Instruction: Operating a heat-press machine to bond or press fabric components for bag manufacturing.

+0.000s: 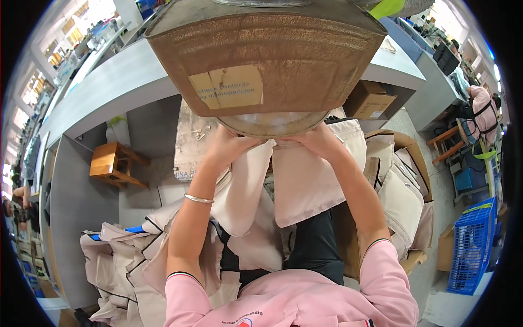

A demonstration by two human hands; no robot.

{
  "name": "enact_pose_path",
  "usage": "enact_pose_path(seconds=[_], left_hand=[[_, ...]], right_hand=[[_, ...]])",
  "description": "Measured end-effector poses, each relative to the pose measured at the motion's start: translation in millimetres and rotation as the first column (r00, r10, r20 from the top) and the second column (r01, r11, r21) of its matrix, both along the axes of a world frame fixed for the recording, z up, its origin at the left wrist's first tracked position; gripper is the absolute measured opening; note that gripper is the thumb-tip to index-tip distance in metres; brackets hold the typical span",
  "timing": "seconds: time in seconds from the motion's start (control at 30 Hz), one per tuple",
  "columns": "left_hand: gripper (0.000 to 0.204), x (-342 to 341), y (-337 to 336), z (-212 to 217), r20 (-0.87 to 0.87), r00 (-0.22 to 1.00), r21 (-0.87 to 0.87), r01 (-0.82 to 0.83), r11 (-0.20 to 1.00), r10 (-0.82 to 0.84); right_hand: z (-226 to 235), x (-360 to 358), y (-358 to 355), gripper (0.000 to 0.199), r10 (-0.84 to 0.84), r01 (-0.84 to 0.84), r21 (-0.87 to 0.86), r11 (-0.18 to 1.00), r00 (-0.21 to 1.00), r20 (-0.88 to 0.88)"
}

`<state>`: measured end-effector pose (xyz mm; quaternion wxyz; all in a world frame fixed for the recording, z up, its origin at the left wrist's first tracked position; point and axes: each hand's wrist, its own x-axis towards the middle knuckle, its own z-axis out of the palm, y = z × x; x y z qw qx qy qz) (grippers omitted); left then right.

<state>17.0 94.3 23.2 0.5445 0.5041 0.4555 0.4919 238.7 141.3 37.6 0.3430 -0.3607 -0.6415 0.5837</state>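
A large brown cardboard-covered housing (272, 65) hangs in front of me, with a round pale rim (256, 126) at its underside. Both hands are raised to that rim, and it hides some of the fingertips. My left hand (235, 146) is closed on the upper edge of a beige fabric piece (246, 191) that hangs down in a narrow fold. At the right, my right hand (318, 140) grips the top of a wider beige fabric panel (308, 188), which drapes over my lap. Whether these are parts of one sewn piece, I cannot tell.
Beige fabric pieces with dark edging (131, 267) are heaped at my left. More lie in an open cardboard box (422, 163) at my right. A wooden stool (111, 161) stands under the grey bench (122, 82). Farther right are a blue plastic crate (471, 245) and a seated person (484, 111).
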Motion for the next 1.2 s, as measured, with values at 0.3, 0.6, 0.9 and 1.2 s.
enact_pose_path(seconds=[0.3, 0.6, 0.9, 1.2], left_hand=[[0.026, 2.7, 0.0, -0.6, 0.113, 0.986, 0.061, -0.133, 0.989, 0.125], [0.024, 7.7, -55.4, -11.1, -0.186, 0.954, 0.210, -0.193, 0.958, 0.233], [0.019, 98.9, -110.9, -17.3, -0.333, 0.774, 0.617, -0.254, 0.745, 0.539], [0.017, 144.9, -132.8, -38.6, -0.311, 0.790, 0.512, -0.329, 0.793, 0.528]], right_hand=[[0.0, -0.3, -0.4, 0.043, -0.094, 0.087, 0.077, 0.993, 0.992, 0.089], [38.7, 79.4, -44.2, 0.020, -0.329, 0.025, 0.555, 0.832, 0.826, 0.457], [52.3, 283.3, -15.0, 0.017, -0.615, 0.290, 0.566, 0.771, 0.568, 0.547], [-59.8, 221.9, -115.5, 0.071, -0.331, 0.074, 0.422, 0.903, 0.746, 0.577]])
